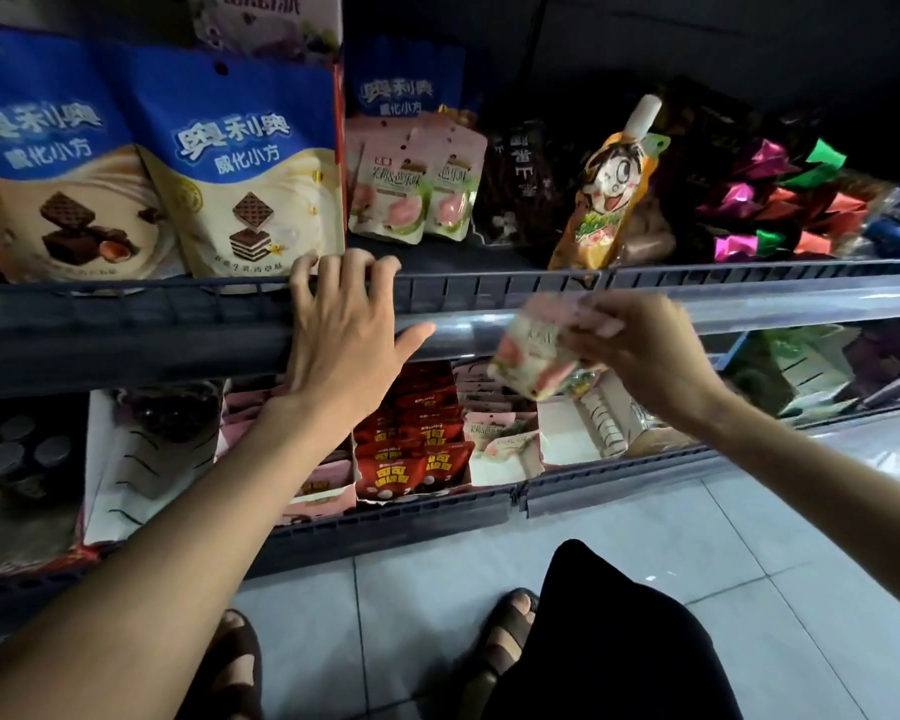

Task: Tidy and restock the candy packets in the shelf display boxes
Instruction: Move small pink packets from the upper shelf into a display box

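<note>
My right hand [640, 345] pinches a pink-and-white candy packet [533, 356] in front of the upper shelf's rail, blurred by motion. Matching pink packets [417, 187] stand upright on the upper shelf, behind the rail. More of them lie in a white display box [494, 454] on the lower shelf, beside a box of red packets [411, 444]. My left hand [341, 324] rests on the upper shelf rail [178, 304], its fingers hooked over the top edge by the blue wafer bags.
Large blue wafer bags [250, 168] fill the upper shelf's left. An orange spouted pouch [609, 194] and foil-wrapped sweets [780, 205] sit to the right. An empty white box [578, 433] stands on the lower shelf. Grey tiled floor [645, 537] and my sandalled feet are below.
</note>
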Motion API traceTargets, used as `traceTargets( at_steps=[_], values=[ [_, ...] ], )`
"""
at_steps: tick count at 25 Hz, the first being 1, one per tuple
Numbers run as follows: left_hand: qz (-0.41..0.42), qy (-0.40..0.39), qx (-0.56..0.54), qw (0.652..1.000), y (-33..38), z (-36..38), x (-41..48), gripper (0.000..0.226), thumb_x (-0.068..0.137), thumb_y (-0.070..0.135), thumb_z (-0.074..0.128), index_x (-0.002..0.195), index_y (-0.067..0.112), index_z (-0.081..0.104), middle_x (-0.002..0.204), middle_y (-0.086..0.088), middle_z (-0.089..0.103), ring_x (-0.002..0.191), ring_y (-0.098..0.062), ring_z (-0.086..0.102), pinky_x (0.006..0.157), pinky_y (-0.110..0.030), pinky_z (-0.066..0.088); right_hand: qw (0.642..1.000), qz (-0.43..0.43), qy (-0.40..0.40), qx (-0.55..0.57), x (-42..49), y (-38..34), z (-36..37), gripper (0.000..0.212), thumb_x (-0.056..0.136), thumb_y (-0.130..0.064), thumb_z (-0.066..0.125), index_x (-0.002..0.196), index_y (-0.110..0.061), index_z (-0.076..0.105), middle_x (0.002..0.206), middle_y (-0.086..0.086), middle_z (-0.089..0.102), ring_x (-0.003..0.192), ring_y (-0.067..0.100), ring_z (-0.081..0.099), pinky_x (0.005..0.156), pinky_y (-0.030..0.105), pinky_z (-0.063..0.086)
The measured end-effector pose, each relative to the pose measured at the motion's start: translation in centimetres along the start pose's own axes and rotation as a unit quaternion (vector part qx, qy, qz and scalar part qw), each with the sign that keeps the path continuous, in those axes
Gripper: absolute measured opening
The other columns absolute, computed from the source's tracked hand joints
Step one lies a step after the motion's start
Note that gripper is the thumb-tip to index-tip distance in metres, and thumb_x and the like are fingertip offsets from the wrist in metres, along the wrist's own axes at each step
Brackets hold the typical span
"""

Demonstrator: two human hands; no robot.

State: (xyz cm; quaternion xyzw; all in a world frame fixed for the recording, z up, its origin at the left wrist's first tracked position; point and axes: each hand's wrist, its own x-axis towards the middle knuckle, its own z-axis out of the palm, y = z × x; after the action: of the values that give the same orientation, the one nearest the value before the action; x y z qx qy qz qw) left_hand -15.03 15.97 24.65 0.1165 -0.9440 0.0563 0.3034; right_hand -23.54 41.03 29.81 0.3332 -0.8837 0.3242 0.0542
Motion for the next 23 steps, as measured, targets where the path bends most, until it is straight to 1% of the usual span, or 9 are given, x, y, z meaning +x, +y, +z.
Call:
traceTargets(
  at_steps=[2, 3, 5, 7, 11, 14, 17, 19, 23],
  values=[
    [-0.001, 0.005, -0.001, 1.000, 0.0, 0.1, 0.2, 0.066, 0.087, 0.064, 0.047, 0.122, 0.007, 0.046, 0.114, -0.016, 0.051, 0.106, -0.034, 0.046, 0.101, -0.052, 0.028, 0.997, 0.038, -0.046, -0.054, -2.0, 4.4, 3.6, 0.006, 0.084, -0.012, 0.072, 0.090, -0.013, 0.074, 0.076, -0.013, 0.065, 0.064, -0.008, 0.058, 0.055, 0.003, 0.039],
    [-0.002, 0.009, 0.002, 1.000, 0.0, 0.1, 0.3, 0.067, 0.087, 0.065, 0.046, 0.122, 0.008, 0.046, 0.114, -0.016, 0.051, 0.106, -0.034, 0.046, 0.101, -0.052, 0.029, 0.994, 0.058, -0.065, -0.072, -2.7, 6.6, 5.9, 0.006, 0.084, -0.013, 0.072, 0.089, -0.013, 0.075, 0.078, -0.010, 0.068, 0.067, 0.000, 0.062, 0.056, 0.005, 0.037],
    [-0.003, 0.018, 0.011, 1.000, -0.1, 0.6, 0.1, 0.068, 0.088, 0.067, 0.042, 0.121, 0.008, 0.046, 0.113, -0.016, 0.051, 0.105, -0.034, 0.047, 0.100, -0.051, 0.029, 0.986, 0.103, -0.103, -0.079, -3.4, 10.9, 10.7, 0.008, 0.085, -0.015, 0.071, 0.092, -0.014, 0.075, 0.090, 0.001, 0.074, 0.081, 0.015, 0.069, 0.062, 0.017, 0.040],
    [-0.003, 0.024, 0.022, 0.999, -0.1, 1.1, 0.1, 0.068, 0.089, 0.068, 0.039, 0.122, 0.008, 0.046, 0.113, -0.015, 0.051, 0.106, -0.034, 0.046, 0.101, -0.050, 0.028, 0.981, 0.137, -0.117, -0.069, -3.2, 14.1, 15.0, 0.013, 0.086, -0.014, 0.070, 0.098, -0.012, 0.074, 0.100, 0.004, 0.074, 0.088, 0.016, 0.069, 0.068, 0.019, 0.041],
    [-0.005, 0.027, 0.027, 0.999, -0.2, 1.5, 0.0, 0.069, 0.089, 0.068, 0.037, 0.123, 0.008, 0.043, 0.116, -0.016, 0.050, 0.108, -0.034, 0.045, 0.102, -0.049, 0.025, 0.979, 0.170, -0.113, -0.025, -1.7, 16.8, 20.6, 0.013, 0.088, -0.009, 0.065, 0.100, -0.012, 0.071, 0.104, 0.006, 0.073, 0.092, 0.017, 0.067, 0.077, 0.022, 0.046],
    [-0.008, 0.033, 0.029, 0.999, -0.1, 1.8, 0.0, 0.071, 0.089, 0.069, 0.035, 0.123, 0.008, 0.045, 0.116, -0.016, 0.051, 0.109, -0.034, 0.046, 0.102, -0.048, 0.025, 0.982, 0.161, -0.094, -0.022, -0.7, 17.4, 22.9, 0.021, 0.090, -0.009, 0.064, 0.110, -0.010, 0.070, 0.111, 0.006, 0.071, 0.099, 0.019, 0.066, 0.082, 0.021, 0.046],
    [-0.007, 0.037, 0.023, 0.999, -0.3, 1.9, -0.1, 0.071, 0.089, 0.069, 0.036, 0.123, 0.008, 0.046, 0.117, -0.016, 0.051, 0.109, -0.034, 0.047, 0.102, -0.049, 0.025, 0.983, 0.155, -0.096, -0.029, -0.6, 18.0, 24.2, 0.024, 0.089, -0.012, 0.065, 0.113, -0.015, 0.069, 0.112, 0.003, 0.071, 0.097, 0.017, 0.067, 0.085, 0.031, 0.054],
    [-0.006, 0.039, 0.022, 0.999, -0.3, 1.9, -0.1, 0.071, 0.089, 0.068, 0.037, 0.123, 0.008, 0.046, 0.117, -0.016, 0.051, 0.110, -0.033, 0.047, 0.103, -0.049, 0.026, 0.982, 0.155, -0.098, -0.038, -0.8, 18.3, 24.4, 0.023, 0.089, -0.014, 0.065, 0.112, -0.014, 0.068, 0.110, 0.004, 0.072, 0.093, 0.019, 0.068, 0.082, 0.034, 0.056],
    [-0.004, 0.037, 0.022, 0.999, -0.2, 1.9, 0.0, 0.071, 0.089, 0.069, 0.036, 0.124, 0.008, 0.046, 0.118, -0.015, 0.051, 0.111, -0.033, 0.047, 0.104, -0.048, 0.025, 0.982, 0.153, -0.084, -0.071, -0.8, 18.3, 23.9, 0.022, 0.088, -0.016, 0.067, 0.109, -0.016, 0.070, 0.107, 0.003, 0.073, 0.089, 0.018, 0.068, 0.074, 0.028, 0.054]
  ],
)
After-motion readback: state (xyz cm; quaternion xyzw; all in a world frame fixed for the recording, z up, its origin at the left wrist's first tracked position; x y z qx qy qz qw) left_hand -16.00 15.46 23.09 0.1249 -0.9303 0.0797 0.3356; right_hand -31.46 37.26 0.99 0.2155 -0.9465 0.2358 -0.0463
